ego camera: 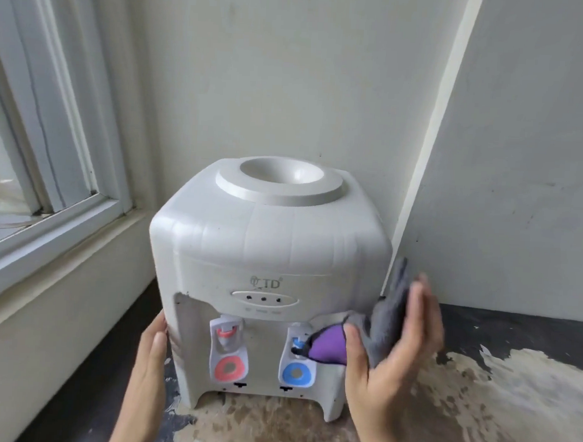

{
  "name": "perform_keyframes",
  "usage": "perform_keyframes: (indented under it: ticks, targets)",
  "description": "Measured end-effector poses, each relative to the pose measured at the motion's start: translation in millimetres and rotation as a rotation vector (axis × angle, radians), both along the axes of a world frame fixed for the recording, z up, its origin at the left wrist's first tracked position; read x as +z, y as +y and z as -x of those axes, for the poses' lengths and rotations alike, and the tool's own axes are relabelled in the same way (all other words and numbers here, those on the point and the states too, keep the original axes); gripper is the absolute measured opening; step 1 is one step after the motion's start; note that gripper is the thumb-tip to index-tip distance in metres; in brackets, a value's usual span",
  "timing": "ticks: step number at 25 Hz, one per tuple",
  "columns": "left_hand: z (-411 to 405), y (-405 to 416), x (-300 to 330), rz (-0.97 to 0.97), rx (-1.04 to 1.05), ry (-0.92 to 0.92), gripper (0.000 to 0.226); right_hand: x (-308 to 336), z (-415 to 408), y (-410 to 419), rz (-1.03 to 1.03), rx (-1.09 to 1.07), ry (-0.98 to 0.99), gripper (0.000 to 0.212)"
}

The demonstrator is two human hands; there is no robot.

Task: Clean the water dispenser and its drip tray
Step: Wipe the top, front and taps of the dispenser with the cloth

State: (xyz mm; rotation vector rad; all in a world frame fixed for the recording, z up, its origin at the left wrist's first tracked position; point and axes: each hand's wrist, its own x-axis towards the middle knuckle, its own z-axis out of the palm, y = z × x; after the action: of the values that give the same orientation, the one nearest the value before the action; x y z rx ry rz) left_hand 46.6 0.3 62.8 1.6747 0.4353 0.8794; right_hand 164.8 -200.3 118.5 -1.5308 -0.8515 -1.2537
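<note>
Right grip point(391, 347) cloth-pressed point(385, 313) at dispenser's point(268, 246) edge

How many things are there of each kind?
Dispenser: 1
Taps: 2, red and blue
Cloth: 1
Hands: 2, left and right
Total: 6

- I'm looking into a plain room corner at home: pale painted walls point(291, 68), a white-framed window point(34, 139) on my left.
- A small countertop water dispenser point(268, 253) sits on a worn, patchy floor point(476, 399).
</note>
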Motion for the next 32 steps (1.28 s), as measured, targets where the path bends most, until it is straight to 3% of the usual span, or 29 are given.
perform_keyframes:
  ticks: [2,3,5,11,14,17,20,24,28,32]
  targets:
    - [-1.2,-11.0,-3.3,0.117,0.001,-0.022,0.043,2.1,3.2,10.5,0.058,0.061,-0.054,0.051]
    - [6.0,-17.6,-8.1,0.119,-0.025,-0.084,0.040,-10.4,11.6,14.2,0.052,0.043,-0.152,0.048]
    - [-2.5,-0.5,-16.3,0.116,-0.043,-0.067,0.028,-7.1,-12.9,22.1,0.087,0.042,-0.135,0.044]
    - [14.3,2.6,-47.1,0.010,-0.134,-0.092,0.078,-22.0,-14.9,38.6,0.078,-0.032,-0.210,0.042]
    - [15.8,4.9,-48.7,-0.015,-0.136,-0.092,0.081,-35.1,-11.5,39.7,0.275,-0.201,-0.339,0.048]
    - [18.0,13.3,-51.8,-0.012,-0.142,-0.077,0.072,-51.2,-11.1,35.7,0.495,-0.226,-0.543,0.038]
    - [19.8,25.3,-53.2,-0.085,-0.159,0.008,0.071,-55.5,-9.6,29.4,0.559,-0.144,-0.621,0.033]
    - [31.8,48.6,-35.1,-0.264,-0.280,0.264,0.090,-38.7,-0.8,26.9,0.478,-0.115,-0.562,0.032]
    - [52.9,68.7,-6.3,-0.431,-0.358,0.563,0.072,-11.3,9.7,34.0,0.445,-0.140,-0.478,0.033]
    - [60.3,64.5,4.3,-0.484,-0.316,0.600,0.075,-0.8,22.7,54.4,0.379,-0.216,-0.365,0.037]
